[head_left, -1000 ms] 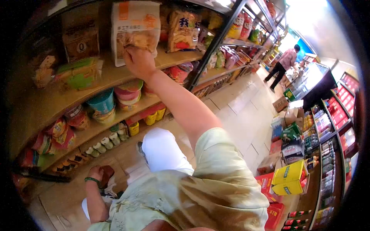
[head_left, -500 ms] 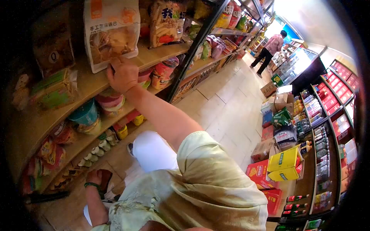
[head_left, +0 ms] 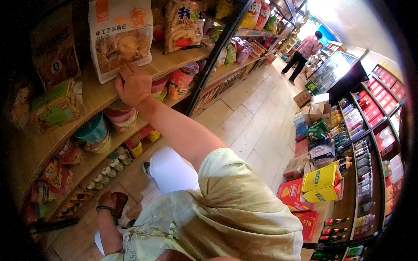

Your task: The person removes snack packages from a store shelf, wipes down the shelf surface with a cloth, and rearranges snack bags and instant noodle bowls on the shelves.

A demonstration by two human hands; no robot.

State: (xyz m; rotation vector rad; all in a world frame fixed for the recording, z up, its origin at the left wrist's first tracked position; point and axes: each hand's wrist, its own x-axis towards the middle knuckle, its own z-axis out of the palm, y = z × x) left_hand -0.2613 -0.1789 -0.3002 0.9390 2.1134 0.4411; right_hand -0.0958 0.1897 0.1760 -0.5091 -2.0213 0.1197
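Right hand (head_left: 133, 85) has slid down sesame guoba bag (head_left: 124, 48)

Fingers (head_left: 124, 74) curl at its lower edge on the shelf (head_left: 96, 95); whether pinching, cannot tell. Left hand (head_left: 107, 201) grips a brown object (head_left: 120, 204). Green packet (head_left: 57, 106) nearby, noodle tubs (head_left: 92, 132) below.

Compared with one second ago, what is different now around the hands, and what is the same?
The right hand has moved down from the front of the white snack bag to its bottom edge. The view has shifted too, so a slight move of the bag is hard to judge. The bag still stands on the shelf, and the left hand stays low.
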